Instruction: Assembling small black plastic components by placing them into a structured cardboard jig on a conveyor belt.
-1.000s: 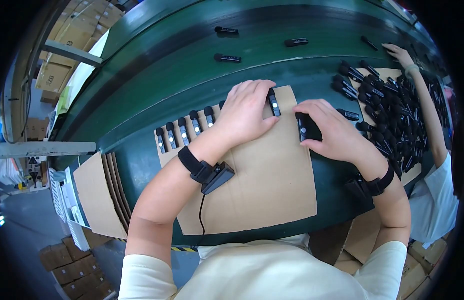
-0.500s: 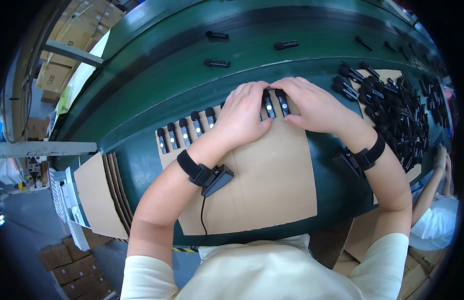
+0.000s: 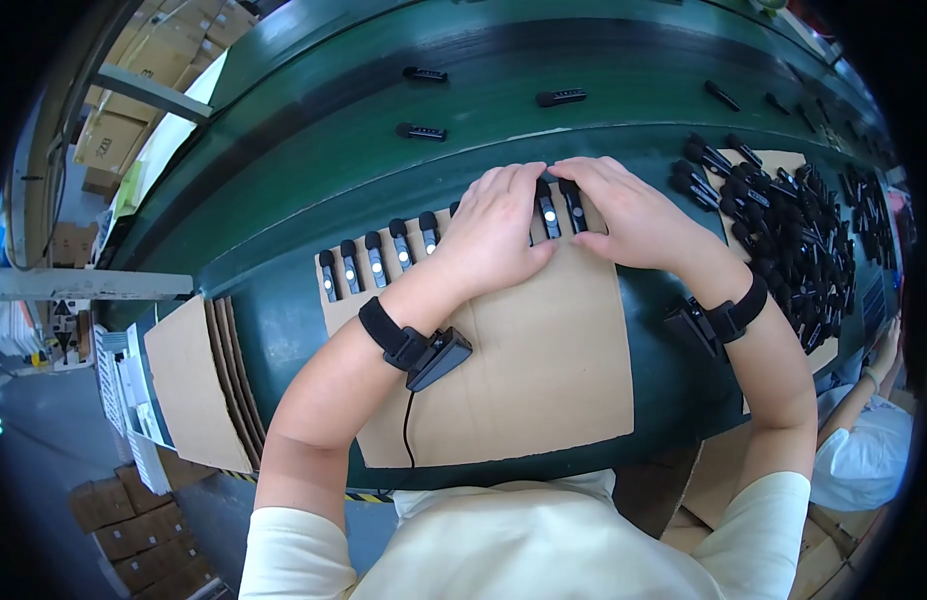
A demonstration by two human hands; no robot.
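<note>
A row of small black microphones (image 3: 376, 260) with round foam tops lies along the far edge of a flat cardboard sheet (image 3: 514, 370). Most of those in sight show a small white light. My left hand (image 3: 499, 225) arches over the middle of the row and hides part of it. Its fingertips and thumb close around the ends of one lit microphone (image 3: 550, 212). At the row's right end, my right hand (image 3: 619, 210) spans the last microphone (image 3: 574, 207), fingers at its foam top and thumb near its lower end. The light on that one looks dim.
A heap of similar microphones (image 3: 784, 240) covers another cardboard sheet at the right. Several loose ones lie on the green surface (image 3: 324, 130) beyond the row. Stacked cardboard sheets (image 3: 189, 385) stand at the left. A co-worker's hand (image 3: 889, 350) shows at far right.
The whole view has shifted slightly, while both hands keep about the same place over the row. The light on the rightmost microphone has gone from bright to dim. The co-worker's hands have moved.
</note>
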